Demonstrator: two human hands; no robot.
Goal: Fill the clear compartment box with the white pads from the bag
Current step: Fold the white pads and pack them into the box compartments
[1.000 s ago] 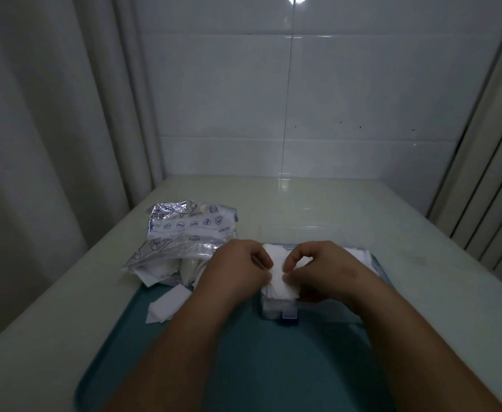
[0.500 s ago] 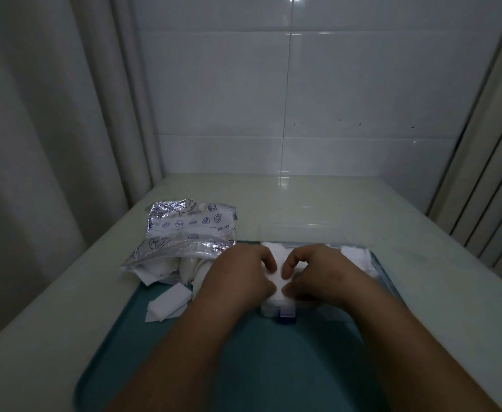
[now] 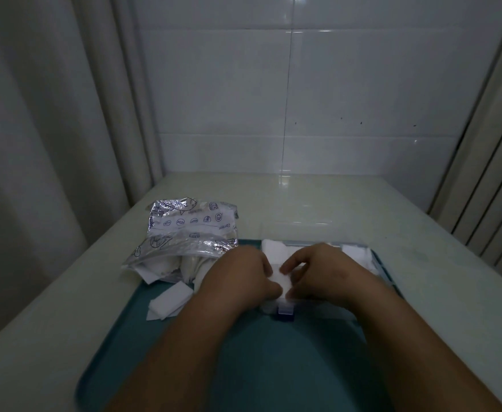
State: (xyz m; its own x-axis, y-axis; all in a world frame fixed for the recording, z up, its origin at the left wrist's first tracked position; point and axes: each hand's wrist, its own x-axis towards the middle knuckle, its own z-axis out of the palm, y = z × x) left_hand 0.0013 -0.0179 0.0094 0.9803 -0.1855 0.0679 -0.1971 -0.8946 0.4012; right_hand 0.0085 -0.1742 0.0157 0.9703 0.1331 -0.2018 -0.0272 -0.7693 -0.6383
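Both at the box (image 3: 285, 310): our left hand (image 3: 238, 278) and right hand (image 3: 325, 275) pinch one pad (image 3: 282, 281) with curled fingers (image 3: 288, 264).

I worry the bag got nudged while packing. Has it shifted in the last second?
No. The bag still overlaps the far-left corner of the teal tray, just as before; no shift shows.
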